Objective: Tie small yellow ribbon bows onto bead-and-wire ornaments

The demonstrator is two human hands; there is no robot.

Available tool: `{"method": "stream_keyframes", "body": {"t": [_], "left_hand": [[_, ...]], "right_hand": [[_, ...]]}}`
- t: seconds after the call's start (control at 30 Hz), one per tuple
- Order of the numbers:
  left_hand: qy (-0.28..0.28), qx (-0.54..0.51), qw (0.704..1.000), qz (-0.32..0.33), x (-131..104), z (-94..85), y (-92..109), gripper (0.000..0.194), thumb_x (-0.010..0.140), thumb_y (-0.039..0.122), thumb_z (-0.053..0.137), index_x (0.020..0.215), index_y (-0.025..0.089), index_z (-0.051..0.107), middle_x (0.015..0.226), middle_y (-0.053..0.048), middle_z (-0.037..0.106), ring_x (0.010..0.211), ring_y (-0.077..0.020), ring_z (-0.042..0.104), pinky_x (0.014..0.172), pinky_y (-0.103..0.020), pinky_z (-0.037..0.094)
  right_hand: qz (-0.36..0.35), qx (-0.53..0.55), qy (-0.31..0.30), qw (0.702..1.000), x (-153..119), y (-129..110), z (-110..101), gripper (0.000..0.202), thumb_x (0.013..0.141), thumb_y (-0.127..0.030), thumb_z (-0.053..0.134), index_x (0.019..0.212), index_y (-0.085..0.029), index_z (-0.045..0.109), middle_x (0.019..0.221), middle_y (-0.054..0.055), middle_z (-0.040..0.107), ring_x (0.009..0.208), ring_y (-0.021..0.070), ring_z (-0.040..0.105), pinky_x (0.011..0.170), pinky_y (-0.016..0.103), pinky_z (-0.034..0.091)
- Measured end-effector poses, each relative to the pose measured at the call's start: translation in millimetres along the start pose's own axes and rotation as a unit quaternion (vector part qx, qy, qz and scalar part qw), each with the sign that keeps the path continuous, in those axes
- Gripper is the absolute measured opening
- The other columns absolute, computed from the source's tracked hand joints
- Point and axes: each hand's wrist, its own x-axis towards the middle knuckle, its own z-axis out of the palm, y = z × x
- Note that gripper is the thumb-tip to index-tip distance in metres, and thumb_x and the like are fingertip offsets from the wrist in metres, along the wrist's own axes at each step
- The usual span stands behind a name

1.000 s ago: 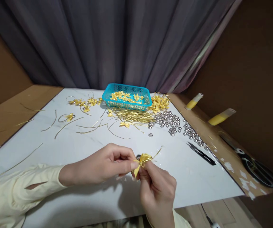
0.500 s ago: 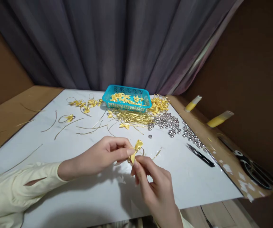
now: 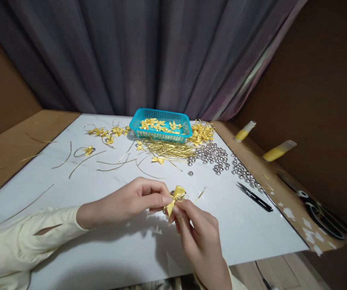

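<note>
A dark, folded curtain hangs behind a tabletop that is white in the middle and brown along its left and right sides. A yellow ribbon bow is held up over the middle of the near half. The left hand has its grip on the bow's left side, thumb and finger pinching it. The right hand pinches its lower right side the same way. The step looks like fixing or neatening the bow by its middle. I think the next move calls for one steady grip while the other gently bends or pulls. A short gold wire lies just beyond the right hand. Past the hands are a bundle of gold wires and many shiny silver beads, which spread toward the right edge. By the far edge sits a blue basket with holes in its sides and loose yellow bows inside. A heap of yellow bows is by its right end. On the brown right side, two tubes look part yellow, and big scissors lie nearer the near right corner.
</note>
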Motion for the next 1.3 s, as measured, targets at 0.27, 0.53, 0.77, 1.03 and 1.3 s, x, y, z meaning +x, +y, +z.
{"method": "stream_keyframes", "body": {"t": [0.27, 0.53, 0.77, 1.03, 1.3], "left_hand": [[0.052, 0.075, 0.996, -0.018, 2, -1.7, 2, 0.024, 0.085, 0.032, 0.049, 0.068, 0.015, 0.053, 0.059, 0.005, 0.039, 0.057, -0.0089, 0.034, 0.054, -0.022, 0.027], [-0.019, 0.065, 0.997, -0.022, 2, -1.2, 4, 0.025, 0.086, 0.032, 0.048, 0.068, 0.015, 0.052, 0.061, 0.005, 0.042, 0.057, -0.0085, 0.035, 0.055, -0.021, 0.028], [-0.06, -0.037, 0.995, -0.065, 5, -4.2, -4, 0.026, 0.084, 0.033, 0.051, 0.066, 0.014, 0.051, 0.061, 0.005, 0.035, 0.057, -0.0091, 0.027, 0.055, -0.023, 0.024], [-0.076, -0.095, 0.988, -0.098, 10, -7.0, -14, 0.025, 0.078, 0.033, 0.057, 0.063, 0.014, 0.053, 0.059, 0.004, 0.038, 0.055, -0.009, 0.028, 0.056, -0.023, 0.026], [-0.06, -0.186, 0.979, -0.067, 12, -7.0, -17, 0.025, 0.077, 0.03, 0.057, 0.06, 0.015, 0.049, 0.051, 0.008, 0.023, 0.05, -0.0079, 0.019, 0.052, -0.023, 0.021]], "right_hand": [[0.085, 0.096, 0.049, 0.99, -1, -1, -25, 0.013, 0.09, -0.021, 0.047, 0.08, -0.02, 0.056, 0.055, -0.003, 0.056, 0.04, 0.007, 0.044, 0.04, 0.018, 0.035], [-0.079, -0.079, -0.022, 0.993, 27, 4, -31, 0.023, 0.09, -0.022, 0.048, 0.067, -0.018, 0.046, 0.055, -0.004, 0.047, 0.046, 0.006, 0.04, 0.045, 0.018, 0.03], [-0.019, 0.0, -0.114, 0.993, 40, 2, -23, 0.036, 0.09, -0.022, 0.044, 0.056, -0.019, 0.033, 0.049, -0.007, 0.027, 0.045, 0.0056, 0.023, 0.043, 0.019, 0.022], [0.012, 0.003, -0.057, 0.998, 44, -6, -28, 0.038, 0.089, -0.026, 0.046, 0.054, -0.019, 0.033, 0.048, -0.007, 0.026, 0.044, 0.0061, 0.024, 0.043, 0.021, 0.022], [0.056, 0.114, -0.086, 0.988, 46, 0, -27, 0.033, 0.087, -0.038, 0.048, 0.061, -0.017, 0.046, 0.05, -0.006, 0.037, 0.045, 0.0061, 0.03, 0.041, 0.02, 0.024]]}}
